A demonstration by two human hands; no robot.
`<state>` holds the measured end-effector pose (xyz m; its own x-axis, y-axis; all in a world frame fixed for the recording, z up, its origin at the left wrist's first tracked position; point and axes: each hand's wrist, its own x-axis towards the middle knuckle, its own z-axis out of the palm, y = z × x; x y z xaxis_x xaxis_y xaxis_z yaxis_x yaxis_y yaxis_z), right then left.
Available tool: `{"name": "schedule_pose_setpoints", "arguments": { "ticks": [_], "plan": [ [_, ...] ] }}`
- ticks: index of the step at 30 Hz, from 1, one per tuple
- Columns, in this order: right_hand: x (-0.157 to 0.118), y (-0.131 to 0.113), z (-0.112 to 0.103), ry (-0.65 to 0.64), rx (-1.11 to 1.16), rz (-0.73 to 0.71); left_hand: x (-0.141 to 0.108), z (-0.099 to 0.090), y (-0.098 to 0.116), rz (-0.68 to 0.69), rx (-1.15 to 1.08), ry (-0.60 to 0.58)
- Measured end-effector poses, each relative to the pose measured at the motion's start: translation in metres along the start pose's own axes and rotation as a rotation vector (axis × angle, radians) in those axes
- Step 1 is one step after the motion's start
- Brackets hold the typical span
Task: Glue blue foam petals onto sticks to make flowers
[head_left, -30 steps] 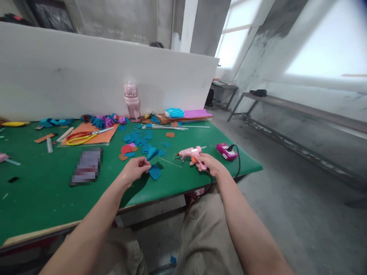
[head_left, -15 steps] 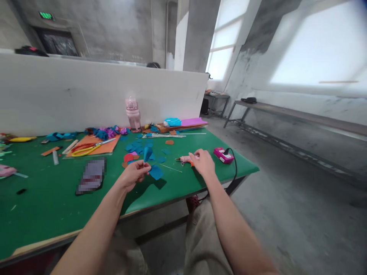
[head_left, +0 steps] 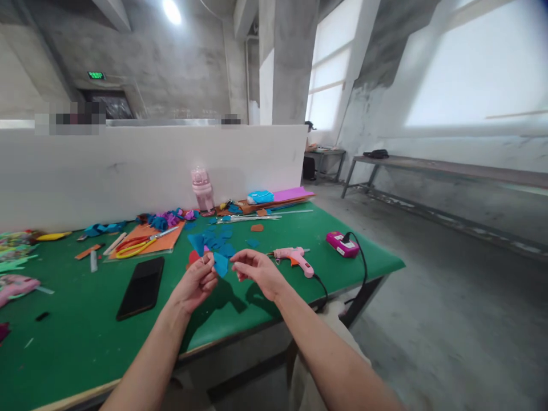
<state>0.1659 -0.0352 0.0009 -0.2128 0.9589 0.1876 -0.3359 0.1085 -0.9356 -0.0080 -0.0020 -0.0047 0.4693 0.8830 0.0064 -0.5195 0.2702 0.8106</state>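
Blue paper pieces are pinched between the fingertips of my left hand, above the green table. Just to their right is my right hand, its thumb and forefinger close together near the paper's edge; whether anything thin is between them is too small to tell. A pink glue gun lies on the table to the right of my right hand, touched by neither hand. Loose blue paper pieces are scattered behind my hands, with a red piece by my left hand.
A black phone lies left of my left hand. Behind it, yellow-handled scissors rest on orange paper. A magenta power box with a black cable sits right. A pink bottle stands by the white partition.
My right hand has let go of the pink glue gun and moved left to the blue paper. My left hand's paper has turned and lowered. The view has tilted up.
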Motion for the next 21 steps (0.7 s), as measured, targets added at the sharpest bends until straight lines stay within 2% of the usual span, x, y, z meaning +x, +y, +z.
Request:
{"name": "schedule_pose_setpoints", "arguments": {
  "ticks": [5, 13, 21],
  "plan": [
    [-0.0039, -0.0059, 0.0109, -0.008, -0.023, -0.081, -0.0008, 0.0036, -0.0047, -0.018, 0.040, -0.031],
    [-0.0060, -0.0014, 0.0059, 0.031, -0.130, -0.102, 0.0000, 0.0062, -0.0053, -0.031, 0.030, 0.021],
    [-0.0047, -0.0050, 0.0060, 0.006, -0.078, -0.036, -0.0009, 0.0042, -0.0038, -0.039, 0.030, -0.009]
  ]
}}
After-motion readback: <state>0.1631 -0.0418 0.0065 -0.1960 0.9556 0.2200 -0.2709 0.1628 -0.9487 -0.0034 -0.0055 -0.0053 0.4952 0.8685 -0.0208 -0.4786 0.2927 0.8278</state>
